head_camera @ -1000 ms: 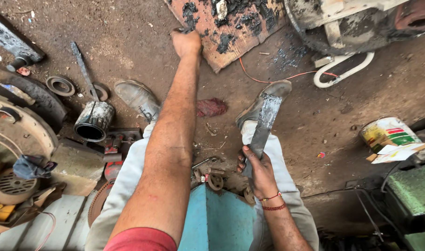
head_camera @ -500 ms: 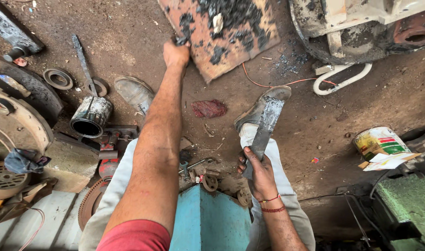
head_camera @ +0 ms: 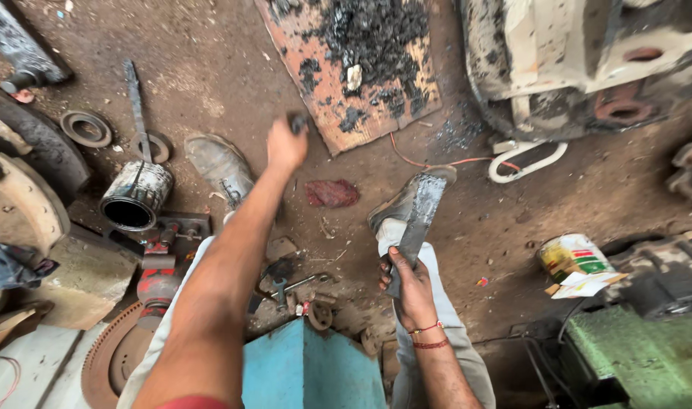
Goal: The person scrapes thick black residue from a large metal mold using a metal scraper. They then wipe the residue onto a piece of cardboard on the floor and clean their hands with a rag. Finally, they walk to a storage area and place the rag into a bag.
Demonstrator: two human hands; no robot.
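Rusty-grey metal, a long flat blade-like bar (head_camera: 415, 220), lies in the right hand (head_camera: 410, 286), which grasps its lower end with fingers wrapped round it; the bar slants up and away over the right shoe (head_camera: 406, 201) and the pale trouser leg. The left hand (head_camera: 287, 144) is stretched far forward, clenched round a small dark object (head_camera: 296, 121) that pokes out above the fingers; what that object is cannot be told. It hovers just beside the near corner of a worn orange board (head_camera: 391, 98) that lies on the dirt floor (head_camera: 209, 53) with a heap of black crumbly grime (head_camera: 372, 30) on it. Between the two feet sits a red rag (head_camera: 332, 192), near the left shoe (head_camera: 218, 167). To the left stands a metal cylinder (head_camera: 136, 195), open-topped, with a long rod (head_camera: 136, 106) rising from it, and flat rings (head_camera: 86, 128) lie near it. A white curved handle (head_camera: 527, 160) and a thin orange wire (head_camera: 429, 160) lie beyond the right shoe. A paint tin (head_camera: 571, 256) with a scrap of paper stands at right, well apart from both hands. A blue box (head_camera: 308, 371) sits between the knees.
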